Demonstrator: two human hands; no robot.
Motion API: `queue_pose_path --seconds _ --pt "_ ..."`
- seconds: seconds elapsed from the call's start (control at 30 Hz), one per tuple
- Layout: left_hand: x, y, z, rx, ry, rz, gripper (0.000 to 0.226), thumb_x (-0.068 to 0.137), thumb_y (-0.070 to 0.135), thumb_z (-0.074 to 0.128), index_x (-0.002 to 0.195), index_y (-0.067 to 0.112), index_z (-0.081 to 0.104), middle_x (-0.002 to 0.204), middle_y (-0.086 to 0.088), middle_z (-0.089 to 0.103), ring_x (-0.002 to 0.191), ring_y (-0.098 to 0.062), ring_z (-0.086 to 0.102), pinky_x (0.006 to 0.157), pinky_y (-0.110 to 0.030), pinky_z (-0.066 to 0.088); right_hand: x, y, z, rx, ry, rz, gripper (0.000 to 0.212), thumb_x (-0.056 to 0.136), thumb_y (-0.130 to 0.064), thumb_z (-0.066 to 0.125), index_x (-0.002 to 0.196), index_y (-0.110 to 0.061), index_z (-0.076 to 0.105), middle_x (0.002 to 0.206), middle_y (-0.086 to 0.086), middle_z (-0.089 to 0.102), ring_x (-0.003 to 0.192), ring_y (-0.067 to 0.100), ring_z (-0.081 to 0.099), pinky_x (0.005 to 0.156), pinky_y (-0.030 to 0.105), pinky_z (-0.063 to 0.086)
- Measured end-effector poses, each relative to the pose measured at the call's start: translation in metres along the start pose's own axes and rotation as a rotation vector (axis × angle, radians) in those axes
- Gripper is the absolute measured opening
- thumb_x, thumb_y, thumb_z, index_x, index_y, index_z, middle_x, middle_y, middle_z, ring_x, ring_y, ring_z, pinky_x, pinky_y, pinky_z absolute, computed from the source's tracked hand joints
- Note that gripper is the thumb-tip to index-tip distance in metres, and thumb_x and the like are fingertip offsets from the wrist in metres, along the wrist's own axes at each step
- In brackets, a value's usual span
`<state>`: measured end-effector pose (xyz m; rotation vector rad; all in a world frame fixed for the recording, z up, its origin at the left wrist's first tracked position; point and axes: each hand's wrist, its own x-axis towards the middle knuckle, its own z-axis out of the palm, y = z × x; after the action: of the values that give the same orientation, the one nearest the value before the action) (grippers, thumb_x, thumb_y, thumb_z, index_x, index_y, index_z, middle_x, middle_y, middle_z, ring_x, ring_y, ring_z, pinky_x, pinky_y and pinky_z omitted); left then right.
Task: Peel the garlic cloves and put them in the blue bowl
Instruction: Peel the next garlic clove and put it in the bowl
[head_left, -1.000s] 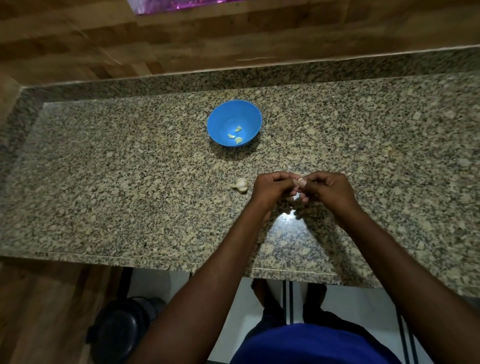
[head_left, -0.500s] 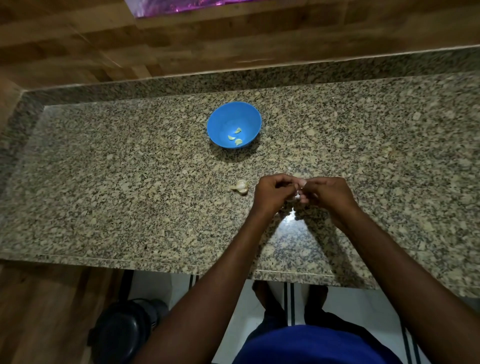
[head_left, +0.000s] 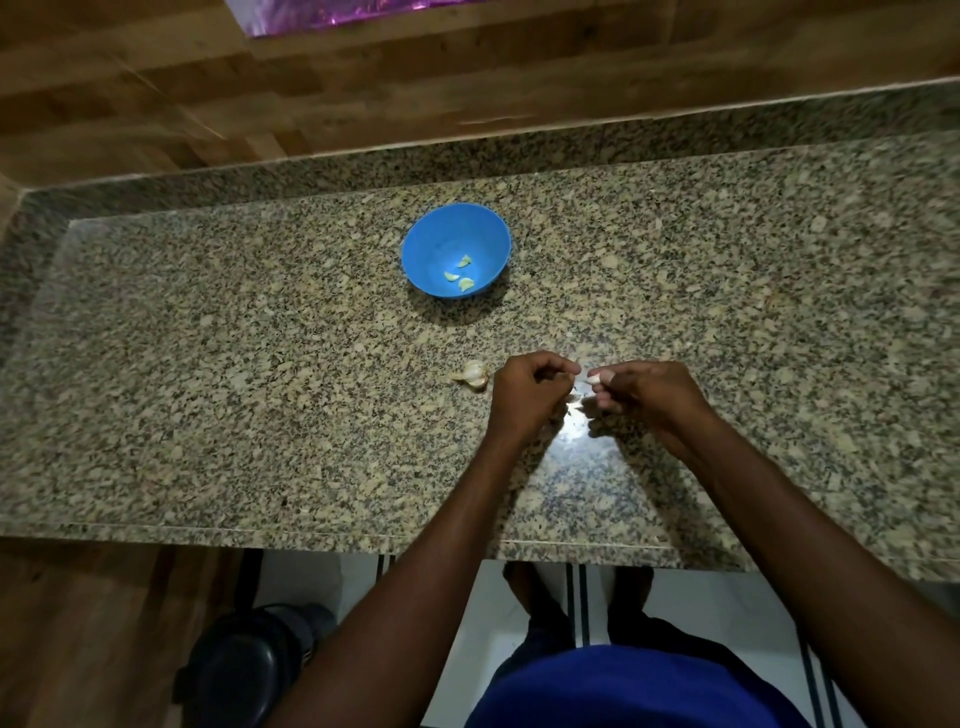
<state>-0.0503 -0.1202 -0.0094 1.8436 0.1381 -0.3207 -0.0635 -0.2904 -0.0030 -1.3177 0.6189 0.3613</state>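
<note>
Your right hand (head_left: 647, 389) pinches a pale garlic clove (head_left: 594, 377) at its fingertips, while your left hand (head_left: 527, 387) sits just beside it with fingers curled and thumb pressed to forefinger; what it pinches, if anything, you cannot tell from here. Both hands hover over the granite counter (head_left: 208, 389), a few pale skin scraps (head_left: 574, 399) between them, the rest of the garlic bulb (head_left: 472, 373) lying just left of your left hand. The blue bowl (head_left: 456, 257) stands farther back, well apart, with three peeled cloves (head_left: 460, 275) inside
</note>
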Motion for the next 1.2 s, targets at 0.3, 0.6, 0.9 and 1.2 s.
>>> queue_pose_path --seconds 0.3,0.6,0.9,1.2 --pt "0.003 -0.003 0.001 0.272 -0.019 0.101 0.017 0.080 0.002 0.075 0.090 0.014 0.081 0.081 -0.002 0.078 0.074 -0.011 0.073 0.071 -0.025 0.059 0.002 0.003 0.001 0.021 0.001 0.056 0.012 0.088 -0.002 0.072 0.080 0.005 0.069 0.064 0.013 0.070 0.049 0.017 0.063 0.046 0.024 0.053" --pt "-0.002 0.006 0.009 0.018 0.003 0.009 0.007 0.082 0.008 0.078 0.090 0.009 0.079 0.077 -0.007 0.077 0.067 -0.023 0.074 0.063 -0.039 0.063 0.006 0.015 -0.001 -0.062 -0.025 -0.063 0.019 0.089 -0.012 0.073 0.073 -0.002 0.072 0.064 0.018 0.066 0.049 0.024 0.062 0.047 0.039 0.059" --pt "0.002 0.005 0.014 -0.372 -0.010 -0.265 0.008 0.082 -0.002 0.077 0.090 0.000 0.075 0.081 -0.022 0.074 0.065 -0.024 0.071 0.060 -0.027 0.060 0.002 0.015 -0.002 -0.326 -0.012 -0.337 0.022 0.080 0.001 0.079 0.082 -0.020 0.077 0.075 0.010 0.076 0.065 0.030 0.073 0.060 0.040 0.061" --pt "0.009 0.002 0.008 -0.321 -0.083 -0.216 0.004 0.085 0.002 0.076 0.089 0.001 0.075 0.087 -0.030 0.071 0.075 -0.032 0.069 0.071 -0.040 0.062 0.009 0.011 0.000 -0.489 0.028 -0.433 0.011 0.072 -0.004 0.087 0.075 -0.007 0.076 0.071 0.007 0.074 0.064 0.021 0.070 0.067 0.039 0.060"
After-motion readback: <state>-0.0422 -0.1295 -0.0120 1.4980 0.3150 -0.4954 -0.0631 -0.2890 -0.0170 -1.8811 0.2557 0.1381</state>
